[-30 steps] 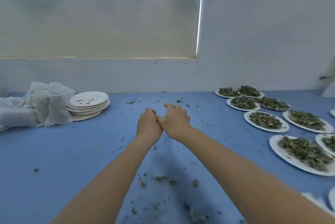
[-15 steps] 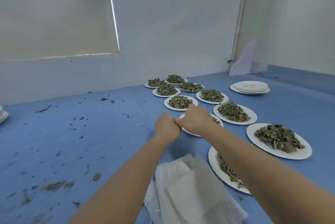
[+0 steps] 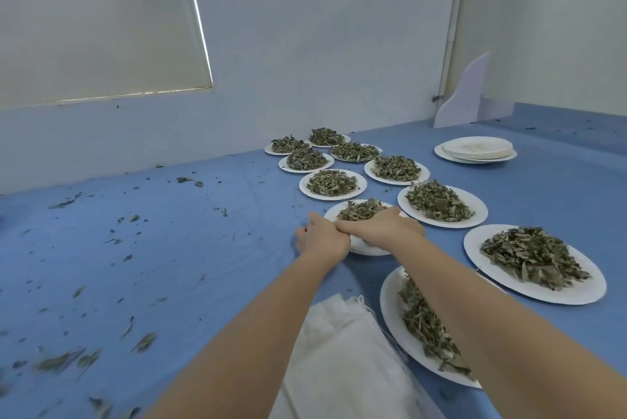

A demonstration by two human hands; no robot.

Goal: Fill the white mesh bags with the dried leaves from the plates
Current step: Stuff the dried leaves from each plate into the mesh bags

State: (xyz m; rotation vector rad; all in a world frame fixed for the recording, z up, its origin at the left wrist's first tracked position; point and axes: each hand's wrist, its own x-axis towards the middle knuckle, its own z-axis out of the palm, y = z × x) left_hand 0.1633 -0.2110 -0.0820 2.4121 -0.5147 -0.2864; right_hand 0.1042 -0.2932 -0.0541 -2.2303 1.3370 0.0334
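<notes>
Blue table (image 3: pixel 169 266), paper plates (image 3: pixel 442 206) heaped with dried leaves (image 3: pixel 437 203).

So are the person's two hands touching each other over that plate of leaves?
Touching. The head view shows the left hand pressed against the right hand with no gap, above the plate.

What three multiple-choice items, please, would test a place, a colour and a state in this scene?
1. The white bag lies: A by the window; B left of the nearest plate; C on a chair.
2. The tabletop is: A red; B blue; C black.
3. The stacked plates are: A empty; B heaped with leaves; C broken.

Key: B, it lies beside that plate's left rim; B, blue shows all around the plates; A, no leaves are heaped on top.
</notes>
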